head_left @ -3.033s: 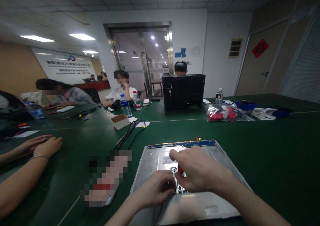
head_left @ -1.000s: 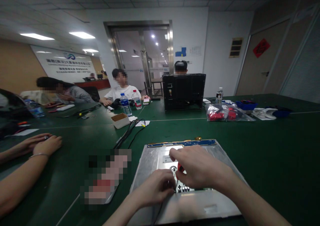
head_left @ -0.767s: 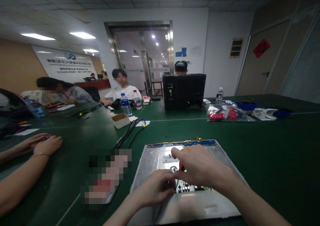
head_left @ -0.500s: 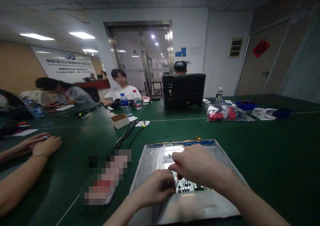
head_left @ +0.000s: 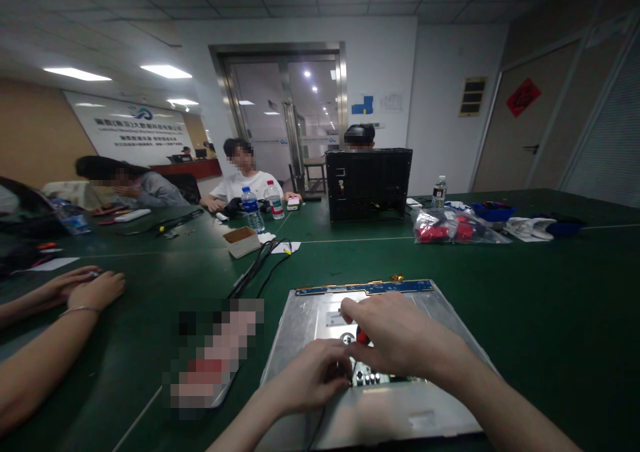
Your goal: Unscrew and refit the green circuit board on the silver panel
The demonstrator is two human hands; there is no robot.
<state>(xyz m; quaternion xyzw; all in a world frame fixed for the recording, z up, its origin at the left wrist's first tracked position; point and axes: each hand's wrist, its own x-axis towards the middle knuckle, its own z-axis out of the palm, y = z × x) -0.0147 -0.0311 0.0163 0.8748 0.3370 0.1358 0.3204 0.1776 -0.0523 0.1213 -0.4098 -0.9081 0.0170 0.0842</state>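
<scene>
1. One metal panel (head_left: 320, 319), lying flat on the green desk (head_left: 525, 292) at the near edge, with one blue strip (head_left: 363, 287) along its far edge and a small circuit board (head_left: 373, 377) near its middle.
2. Two hands of the person, both over the panel's middle. The left hand (head_left: 309, 380) is curled, its fingers bent down onto the panel just beside the circuit board; what its grip holds, if anything, is hidden. The right hand (head_left: 400, 339) is closed in a pinching grip on one red-handled tool (head_left: 362, 336), of which only a bit of the handle shows beneath the fingers, pointing down at the board.
3. One blurred flat item (head_left: 210, 359) on the desk, just left of the panel.
4. Two forearms of a co-worker at the left edge, hands (head_left: 83, 285) resting on the desk.
5. One bundle of black cables (head_left: 257, 265) beyond the panel; one small open box (head_left: 241, 242) near it.
6. Two water bottles (head_left: 253, 211) side by side behind the box; a third bottle (head_left: 438, 192) further right.
7. One clear bag of red parts (head_left: 450, 229), right of centre.
8. One black monitor back (head_left: 367, 184), standing upright.
9. Three seated people at the far side.
</scene>
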